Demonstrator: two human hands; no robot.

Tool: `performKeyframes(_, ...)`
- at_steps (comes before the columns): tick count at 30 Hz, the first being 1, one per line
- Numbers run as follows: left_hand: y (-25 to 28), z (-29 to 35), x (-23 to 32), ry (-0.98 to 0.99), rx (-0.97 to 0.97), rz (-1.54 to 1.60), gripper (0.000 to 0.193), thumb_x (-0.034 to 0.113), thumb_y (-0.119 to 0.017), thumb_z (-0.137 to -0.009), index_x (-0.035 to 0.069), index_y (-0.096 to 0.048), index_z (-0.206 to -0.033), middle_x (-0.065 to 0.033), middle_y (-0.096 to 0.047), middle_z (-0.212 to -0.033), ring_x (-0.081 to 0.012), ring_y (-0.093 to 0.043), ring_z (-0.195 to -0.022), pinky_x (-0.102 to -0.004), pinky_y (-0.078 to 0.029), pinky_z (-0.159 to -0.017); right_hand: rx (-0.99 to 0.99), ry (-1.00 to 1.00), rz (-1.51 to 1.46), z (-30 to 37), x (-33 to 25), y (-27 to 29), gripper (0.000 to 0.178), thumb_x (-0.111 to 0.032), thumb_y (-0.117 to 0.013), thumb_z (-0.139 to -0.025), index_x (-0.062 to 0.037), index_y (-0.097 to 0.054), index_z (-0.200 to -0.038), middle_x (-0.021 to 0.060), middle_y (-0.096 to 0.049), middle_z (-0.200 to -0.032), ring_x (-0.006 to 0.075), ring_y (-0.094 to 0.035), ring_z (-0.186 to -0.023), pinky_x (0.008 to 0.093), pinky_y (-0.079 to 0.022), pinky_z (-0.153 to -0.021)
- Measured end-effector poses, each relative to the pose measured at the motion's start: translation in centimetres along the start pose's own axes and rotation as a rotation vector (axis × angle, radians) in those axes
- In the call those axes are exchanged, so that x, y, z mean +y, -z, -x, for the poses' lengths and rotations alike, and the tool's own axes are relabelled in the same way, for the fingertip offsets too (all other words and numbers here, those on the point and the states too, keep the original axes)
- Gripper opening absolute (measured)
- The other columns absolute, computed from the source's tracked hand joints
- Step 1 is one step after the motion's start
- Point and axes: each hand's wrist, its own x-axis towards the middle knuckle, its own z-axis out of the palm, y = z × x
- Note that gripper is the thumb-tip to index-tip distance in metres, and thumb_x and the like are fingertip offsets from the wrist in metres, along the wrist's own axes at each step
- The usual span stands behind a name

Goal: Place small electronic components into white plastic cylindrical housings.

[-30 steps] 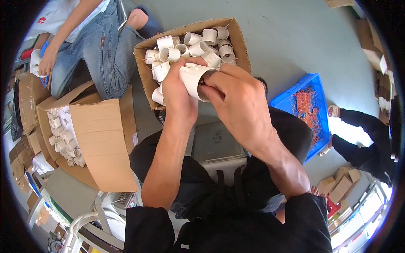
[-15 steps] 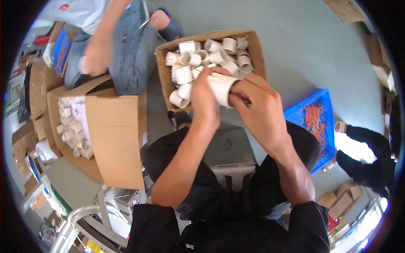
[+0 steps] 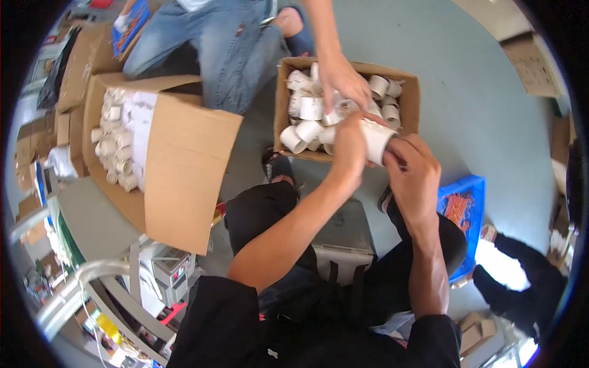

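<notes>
Both my hands hold a short white hollow tube (image 3: 376, 140) at the near right of an open cardboard box (image 3: 307, 153). My left hand (image 3: 350, 147) is wrapped round its left end. The fingers of my right hand (image 3: 418, 172) are closed at the tube's open right end, with some tips hidden inside it. Many similar white tubes (image 3: 311, 108) lie jumbled in the box. Another person's hand (image 3: 345, 80) reaches down among them, just beyond my left hand.
At left stands a second cardboard box (image 3: 184, 178), its flap raised, with small pale tubes (image 3: 113, 147) inside. A blue tray (image 3: 480, 214) with orange-red strands lies at right. A lidded bin (image 3: 343, 230) sits between my legs. The other person's jeans-clad legs (image 3: 227, 55) are beyond the boxes.
The view has shifted, so the boxes appear farther right and left. The other person's hand has moved from the left into the tube box. My hands still hold the white tube.
</notes>
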Motion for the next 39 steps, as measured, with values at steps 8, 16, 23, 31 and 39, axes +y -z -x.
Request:
performKeyframes(8, -0.6, -1.8, -0.9, -0.078, -0.020, -0.062, 0.035, 0.029, -0.033, -0.088, 0.009, -0.060, -0.077, -0.0041, -0.059, -0.067, -0.0139, -0.055, -0.055, -0.0276, -0.042, -0.044, 0.049, 0.002, 0.100, 0.0, -0.3, 0.1, 0.012, 0.006, -0.060, -0.075, 0.0030, -0.060, -0.087, 0.0116, -0.056, -0.078, 0.0240, -0.057, -0.069, 0.0318, -0.047, -0.064)
performKeyframes(16, -1.0, -3.5, -2.5, -0.199, -0.013, 0.182, 0.039, 0.024, -0.033, -0.086, 0.002, -0.057, -0.066, -0.0124, -0.060, -0.063, -0.0229, -0.056, -0.055, -0.0352, -0.045, -0.056, -0.002, -0.021, 0.014, -0.1, 0.6, 0.0, 0.010, 0.005, -0.059, -0.077, 0.0039, -0.059, -0.087, 0.0105, -0.053, -0.075, 0.0201, -0.054, -0.064, 0.0303, -0.044, -0.061)
performKeyframes(23, -1.3, -3.1, -1.7, -0.250, -0.008, 0.192, 0.040, 0.024, -0.031, -0.089, 0.003, -0.056, -0.067, -0.0110, -0.059, -0.064, -0.0206, -0.055, -0.057, -0.0335, -0.045, -0.059, 0.018, 0.074, 0.137, -0.2, 1.1, -0.3, 0.011, 0.001, -0.055, -0.081, 0.0044, -0.058, -0.091, 0.0113, -0.055, -0.081, 0.0240, -0.055, -0.070, 0.0344, -0.045, -0.068)
performKeyframes(31, -2.4, -5.4, -3.5, -0.253, -0.112, 0.240, 0.036, 0.022, -0.036, -0.087, 0.003, -0.058, -0.066, -0.0097, -0.060, -0.065, -0.0193, -0.056, -0.059, -0.0327, -0.045, -0.059, 0.042, -0.046, 0.187, 0.1, 0.9, 0.8, 0.019, -0.001, -0.057, -0.082, 0.0048, -0.059, -0.099, 0.0084, -0.054, -0.081, 0.0168, -0.052, -0.068, 0.0290, -0.044, -0.064)
performKeyframes(39, 3.4, -2.2, 3.4, -0.104, -0.475, 0.597, 0.020, 0.024, -0.051, -0.085, 0.006, -0.058, -0.087, -0.0086, -0.063, -0.085, -0.0225, -0.063, -0.080, -0.0371, -0.054, -0.071, 0.213, 0.208, -0.072, 0.0, -4.6, -0.2, 0.029, 0.005, -0.067, -0.074, -0.0024, -0.065, -0.102, 0.0088, -0.058, -0.078, 0.0161, -0.054, -0.065, 0.0259, -0.045, -0.058)
